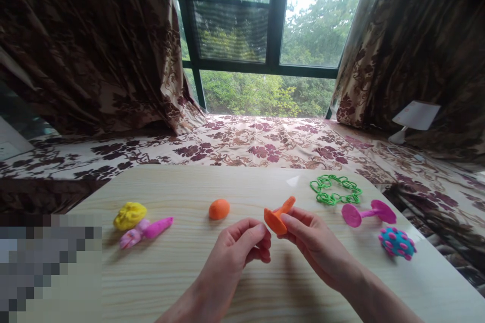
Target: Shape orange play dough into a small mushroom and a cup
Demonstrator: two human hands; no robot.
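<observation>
My right hand (310, 237) pinches a piece of orange modelling clay (278, 218) between thumb and fingers, above the table. The piece has a flattened, curved part with a thin strip rising from it. Just left of it, my left hand (244, 247) is closed, its thumb against the curled index finger; nothing shows in it. A smooth orange clay ball (219, 209) lies on the table beyond my left hand.
The light wooden table (170, 277) bears a yellow clay lump (130, 216) and a pink clay shape (146, 230) at left. At right are a green clay ring chain (335, 190), a magenta spool-like shape (368, 213) and a blue lump with pink dots (397, 243).
</observation>
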